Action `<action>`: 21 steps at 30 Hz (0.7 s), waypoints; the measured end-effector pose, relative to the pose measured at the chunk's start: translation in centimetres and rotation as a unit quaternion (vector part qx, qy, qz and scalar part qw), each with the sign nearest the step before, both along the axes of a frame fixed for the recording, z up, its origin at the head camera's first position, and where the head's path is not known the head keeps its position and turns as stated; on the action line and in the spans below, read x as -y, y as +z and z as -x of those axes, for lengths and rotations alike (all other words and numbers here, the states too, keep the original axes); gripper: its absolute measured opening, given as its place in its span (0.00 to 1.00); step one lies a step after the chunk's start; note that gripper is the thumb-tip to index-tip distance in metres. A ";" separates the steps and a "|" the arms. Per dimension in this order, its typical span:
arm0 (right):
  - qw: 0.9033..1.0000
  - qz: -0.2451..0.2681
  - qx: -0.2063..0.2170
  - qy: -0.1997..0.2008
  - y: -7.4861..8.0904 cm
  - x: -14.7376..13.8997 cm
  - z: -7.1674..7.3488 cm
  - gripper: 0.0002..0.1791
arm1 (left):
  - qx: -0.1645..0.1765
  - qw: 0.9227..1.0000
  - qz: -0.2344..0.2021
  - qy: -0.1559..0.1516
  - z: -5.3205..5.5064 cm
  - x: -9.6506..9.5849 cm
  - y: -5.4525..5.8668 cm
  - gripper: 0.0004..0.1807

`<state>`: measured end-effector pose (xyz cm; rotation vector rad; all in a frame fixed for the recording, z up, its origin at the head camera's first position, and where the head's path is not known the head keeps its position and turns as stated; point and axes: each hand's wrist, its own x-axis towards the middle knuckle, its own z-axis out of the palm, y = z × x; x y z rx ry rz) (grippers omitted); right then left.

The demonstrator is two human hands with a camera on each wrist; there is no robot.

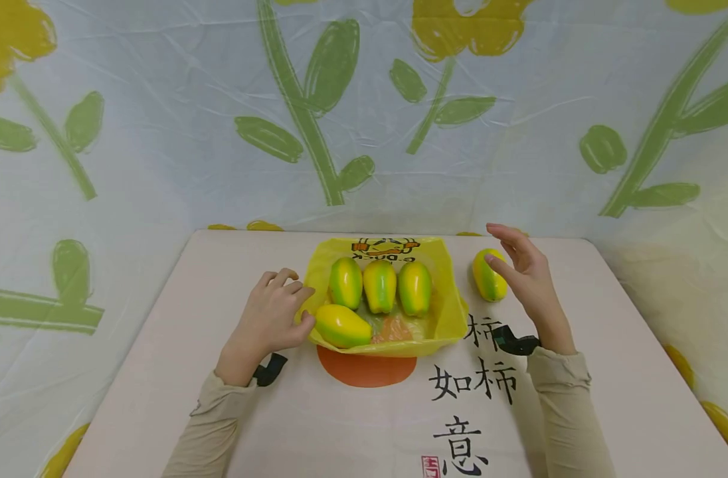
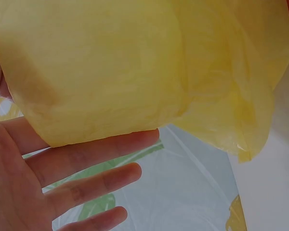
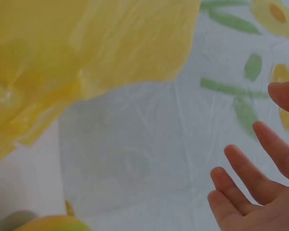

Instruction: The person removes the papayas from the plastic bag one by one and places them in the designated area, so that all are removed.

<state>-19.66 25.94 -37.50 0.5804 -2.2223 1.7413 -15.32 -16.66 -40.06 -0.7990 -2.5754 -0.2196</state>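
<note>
A yellow plastic bag (image 1: pixel 444 318) with a duck print lies open on the table. Inside it are several glossy yellow-and-green fruits (image 1: pixel 380 287) that look like papayas. At the bag's left edge is my left hand (image 1: pixel 274 312), its fingers spread. In the left wrist view, the bag's edge (image 2: pixel 111 77) covers part of the index finger. One more such fruit (image 1: pixel 489 275) lies on the table right of the bag. My right hand (image 1: pixel 528 275) is raised beside this fruit, fingers apart and holding nothing; its thumb overlaps the fruit in the head view, and contact cannot be told.
The pale table (image 1: pixel 268 425) bears black written characters (image 1: pixel 459 445) and an orange-red patch (image 1: pixel 366 368) in front of the bag. A flower-patterned cloth (image 1: pixel 190 133) hangs behind the table and at both sides.
</note>
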 end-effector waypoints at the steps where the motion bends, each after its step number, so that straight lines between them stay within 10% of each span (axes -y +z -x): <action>1: 1.000 -0.005 -0.006 0.008 0.4 0.3 -0.2 0.25 | 0.002 1.000 -0.001 0.000 0.0 0.0 0.0 0.17; 21: 0.961 -0.233 -0.084 0.124 7.4 5.9 -0.4 0.20 | 0.047 0.999 0.003 0.004 0.2 -0.4 0.7 0.17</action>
